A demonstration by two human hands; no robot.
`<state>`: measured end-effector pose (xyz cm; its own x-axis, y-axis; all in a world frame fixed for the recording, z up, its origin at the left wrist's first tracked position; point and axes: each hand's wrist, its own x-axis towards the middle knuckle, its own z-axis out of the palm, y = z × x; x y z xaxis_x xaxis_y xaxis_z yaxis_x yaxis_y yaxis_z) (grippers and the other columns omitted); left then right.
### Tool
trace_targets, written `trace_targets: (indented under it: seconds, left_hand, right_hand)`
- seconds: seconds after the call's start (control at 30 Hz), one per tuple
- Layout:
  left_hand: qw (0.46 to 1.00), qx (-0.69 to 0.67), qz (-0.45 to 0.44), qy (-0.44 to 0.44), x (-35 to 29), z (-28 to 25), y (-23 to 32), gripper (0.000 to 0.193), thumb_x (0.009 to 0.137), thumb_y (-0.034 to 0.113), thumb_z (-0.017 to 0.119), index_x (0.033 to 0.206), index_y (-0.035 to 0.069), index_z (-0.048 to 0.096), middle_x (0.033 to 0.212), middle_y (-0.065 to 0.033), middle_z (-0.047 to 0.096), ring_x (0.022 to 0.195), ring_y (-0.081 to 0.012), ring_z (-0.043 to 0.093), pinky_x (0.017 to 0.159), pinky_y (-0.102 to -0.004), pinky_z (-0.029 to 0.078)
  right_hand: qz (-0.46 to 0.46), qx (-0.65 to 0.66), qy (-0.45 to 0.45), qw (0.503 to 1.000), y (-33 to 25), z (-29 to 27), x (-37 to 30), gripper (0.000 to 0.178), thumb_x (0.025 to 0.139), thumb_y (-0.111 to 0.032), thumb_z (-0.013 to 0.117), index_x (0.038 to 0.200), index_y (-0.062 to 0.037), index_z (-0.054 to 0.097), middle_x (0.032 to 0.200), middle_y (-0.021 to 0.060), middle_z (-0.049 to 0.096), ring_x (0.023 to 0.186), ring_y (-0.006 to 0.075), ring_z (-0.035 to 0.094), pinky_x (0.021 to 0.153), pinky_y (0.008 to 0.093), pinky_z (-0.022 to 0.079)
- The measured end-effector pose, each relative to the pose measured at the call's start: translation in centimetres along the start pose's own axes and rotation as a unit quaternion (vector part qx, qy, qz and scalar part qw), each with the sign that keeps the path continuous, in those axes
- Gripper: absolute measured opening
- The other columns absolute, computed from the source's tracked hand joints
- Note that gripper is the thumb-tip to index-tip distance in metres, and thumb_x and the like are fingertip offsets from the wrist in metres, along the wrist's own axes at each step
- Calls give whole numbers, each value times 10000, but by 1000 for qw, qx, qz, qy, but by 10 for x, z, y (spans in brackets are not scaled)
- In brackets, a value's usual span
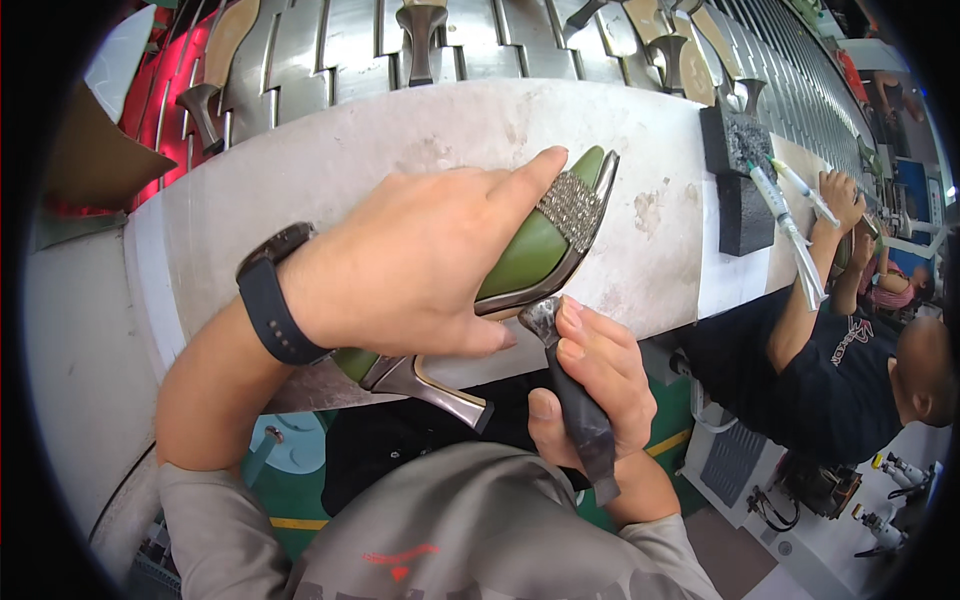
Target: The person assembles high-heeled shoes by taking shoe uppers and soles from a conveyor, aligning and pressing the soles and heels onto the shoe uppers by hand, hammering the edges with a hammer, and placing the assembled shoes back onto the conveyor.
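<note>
My left hand [415, 250], with a black watch on its wrist, is closed over a green high-heeled shoe [527, 252] lying tilted on the pale worktop. Its index finger reaches along a glittering band [572, 210] across the shoe's front. The metallic heel [440, 393] points towards me, past the worktop's near edge. In my right hand [622, 385] is a hand tool [580, 415] with a dark, flat handle and a blunt, worn, whitish head. That head is at the edge of the shoe's sole; whether it touches I cannot tell. My left palm hides the middle of the shoe.
Beyond the pale worktop [330, 130] runs a slatted metal conveyor [350, 45] carrying several heeled shoes and soles. Black foam blocks [745, 215] at the right hold syringe-like tubes [775, 200]. A co-worker [830, 370] in dark clothes is at work to the right.
</note>
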<state>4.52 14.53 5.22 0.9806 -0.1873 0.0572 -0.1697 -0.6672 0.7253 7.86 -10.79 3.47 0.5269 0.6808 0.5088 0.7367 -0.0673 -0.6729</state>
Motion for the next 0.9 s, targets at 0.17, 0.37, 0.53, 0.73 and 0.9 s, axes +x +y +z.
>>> trace_targets:
  seconds: [0.17,0.37,0.53,0.73,0.9]
  left_hand:
    - [1000,-10,-5,21,4,7,1,1062,696,188,888,1592,-52,372,1108,-260,690,1021,-464,686,878,-494,562]
    - [1000,2,-14,22,-5,7,-4,1058,709,214,892,1599,-38,379,1145,-253,695,1047,-462,685,892,-493,561]
    - [996,-2,-3,95,-21,6,-7,682,882,338,838,1404,-36,606,1084,-216,713,989,-428,679,882,-478,544]
    - [996,-23,-22,78,-21,5,-9,453,984,364,745,1223,-18,693,980,-186,712,913,-398,656,821,-461,524]
    - [995,-16,-28,96,-21,5,-5,414,978,338,751,1183,-17,697,944,-180,699,872,-388,636,799,-462,511]
  right_hand:
    - [-3,-71,11,997,-18,5,14,415,828,-73,841,1208,30,710,1207,233,751,1066,385,758,905,422,651]
    - [12,-37,-65,997,-26,-4,38,395,780,-22,850,1154,50,742,1124,215,775,1025,372,770,893,393,638]
    - [-12,-35,-45,998,-14,-40,44,372,818,-37,849,1152,67,722,1107,234,771,1014,393,777,888,429,642]
    - [-35,-112,-76,990,-17,-28,47,386,760,-17,847,1120,65,736,1114,225,773,951,366,770,862,415,653]
    - [-9,-123,-82,989,-26,-20,43,351,754,-23,842,1080,62,745,1104,216,774,955,355,771,839,395,667]
